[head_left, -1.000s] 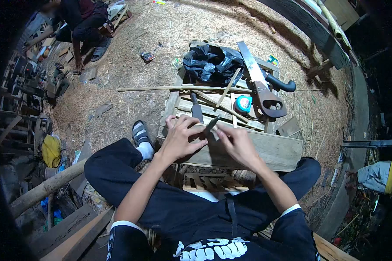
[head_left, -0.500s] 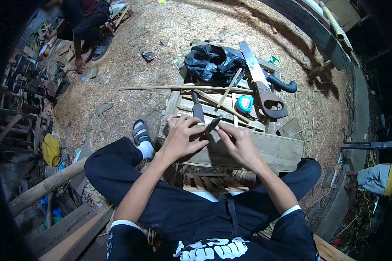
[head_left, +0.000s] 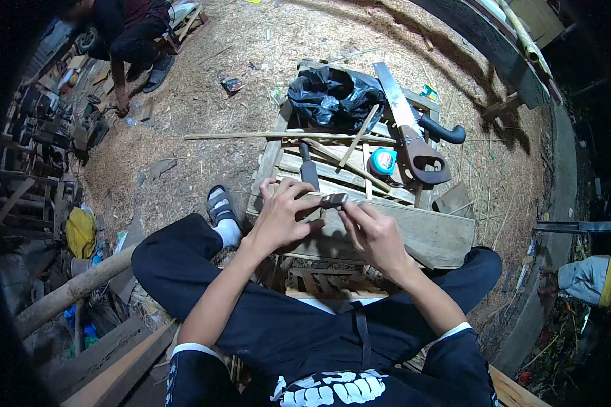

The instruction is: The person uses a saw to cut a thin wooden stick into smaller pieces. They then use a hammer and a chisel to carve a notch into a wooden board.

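Note:
A wide wooden board (head_left: 414, 234) stands on edge across my lap, at the near side of a slatted wooden crate (head_left: 268, 163). My left hand (head_left: 278, 214) grips its top edge, fingers over the far side and thumb in front. Whether a nail sits between those fingers is too small to tell. My right hand (head_left: 373, 234) is closed around what looks like a small hammer (head_left: 334, 201). Its dark metal head lies at the board's top edge, just right of my left fingertips, and most of its handle is hidden in my grip.
On the crate lie a black plastic bag (head_left: 326, 98), a handsaw (head_left: 424, 159), a dark curved handle (head_left: 448, 130), a turquoise tape measure (head_left: 383, 162), a flat dark chisel-like tool (head_left: 308, 171) and thin sticks. Another person (head_left: 139, 41) crouches at upper left. Sawdust covers the ground.
The hammer head has turned from an upward slant to nearly level, and my right hand has shifted and rotated slightly. My left hand stays on the board.

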The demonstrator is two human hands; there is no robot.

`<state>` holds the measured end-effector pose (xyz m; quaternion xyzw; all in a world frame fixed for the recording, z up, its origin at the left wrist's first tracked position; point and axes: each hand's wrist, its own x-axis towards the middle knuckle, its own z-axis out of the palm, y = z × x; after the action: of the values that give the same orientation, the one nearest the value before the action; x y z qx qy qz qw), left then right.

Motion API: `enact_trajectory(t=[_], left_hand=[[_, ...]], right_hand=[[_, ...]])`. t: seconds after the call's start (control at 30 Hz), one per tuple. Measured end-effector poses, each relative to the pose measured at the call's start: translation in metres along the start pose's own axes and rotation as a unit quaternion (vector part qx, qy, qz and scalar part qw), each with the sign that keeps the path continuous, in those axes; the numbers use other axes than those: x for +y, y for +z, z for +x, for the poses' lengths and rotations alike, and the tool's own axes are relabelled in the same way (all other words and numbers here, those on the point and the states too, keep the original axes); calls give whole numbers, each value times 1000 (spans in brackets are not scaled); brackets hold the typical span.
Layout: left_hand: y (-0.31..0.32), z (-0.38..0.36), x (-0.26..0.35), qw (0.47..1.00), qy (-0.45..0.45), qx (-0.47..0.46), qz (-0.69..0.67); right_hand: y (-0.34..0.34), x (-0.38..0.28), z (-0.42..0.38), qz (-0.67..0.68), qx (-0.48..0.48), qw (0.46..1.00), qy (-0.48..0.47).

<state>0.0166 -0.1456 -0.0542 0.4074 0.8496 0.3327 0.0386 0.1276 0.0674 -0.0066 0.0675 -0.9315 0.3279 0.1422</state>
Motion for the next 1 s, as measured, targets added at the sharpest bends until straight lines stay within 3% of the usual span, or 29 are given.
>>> enact_trajectory(t=[0.1, 0.27, 0.33, 0.43, 0.63, 0.8, 0.9, 1.0], left_hand=[[-1, 0, -1, 1000, 2, -4, 14], [-1, -1, 0, 1000, 3, 2, 7], [-1, -1, -1, 1000, 10, -3, 17], [2, -1, -1, 1000, 3, 11, 5], [2, -1, -1, 1000, 8, 9, 24], [2, -2, -1, 1000, 6, 4, 18], [1, 0, -2, 1000, 13, 11, 19], [1, -2, 0, 1000, 6, 6, 20]], right_hand=[[2, 2, -3, -42, -40, 998, 2], [4, 0, -5, -10, 31, 999, -7], [5, 1, -8, -71, -38, 997, 6], [3, -2, -8, -34, 13, 999, -4], [4, -5, -10, -94, -20, 995, -10], [4, -5, -11, -71, 31, 996, -41], [9, -1, -11, -101, -41, 994, -16], [4, -8, -10, -68, 41, 996, -44]])
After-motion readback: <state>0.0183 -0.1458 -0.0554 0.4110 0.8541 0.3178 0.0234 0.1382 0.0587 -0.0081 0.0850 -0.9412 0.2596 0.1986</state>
